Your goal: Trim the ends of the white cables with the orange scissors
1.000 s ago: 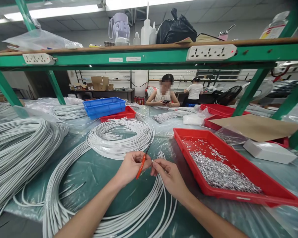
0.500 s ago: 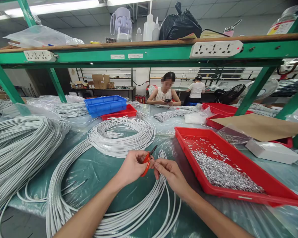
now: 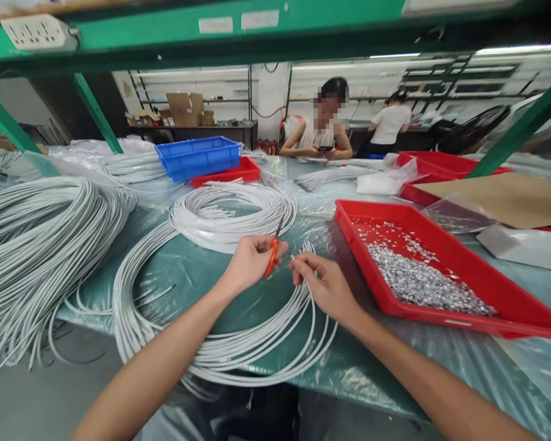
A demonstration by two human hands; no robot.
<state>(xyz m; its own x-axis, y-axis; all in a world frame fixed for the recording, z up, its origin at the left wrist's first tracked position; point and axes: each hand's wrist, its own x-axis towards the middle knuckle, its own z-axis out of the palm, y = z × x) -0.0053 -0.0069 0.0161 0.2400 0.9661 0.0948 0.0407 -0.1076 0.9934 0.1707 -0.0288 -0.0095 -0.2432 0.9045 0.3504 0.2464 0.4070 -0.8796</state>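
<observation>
My left hand (image 3: 253, 262) is closed round orange-handled scissors (image 3: 272, 257), whose dark blades point up and away. Just to its right, my right hand (image 3: 319, 278) pinches the end of a white cable between thumb and fingers, close to a bundle of cable ends (image 3: 307, 248). A small gap separates the two hands. Below and to the left of them, a large loop of white cables (image 3: 135, 269) curves over the green table covering. Behind my left hand lies a second white cable coil (image 3: 197, 229).
A red tray (image 3: 381, 294) of small silvery pieces stands right of my hands. Thick cable coils (image 3: 50, 245) fill the left. Farther back are a blue bin (image 3: 197, 160) and a seated person (image 3: 321, 131) holding a phone. A green shelf beam (image 3: 165, 37) crosses overhead.
The view has tilted down, showing the table's front edge. My hands, touching before, have moved apart, and the scissors now point more upright.
</observation>
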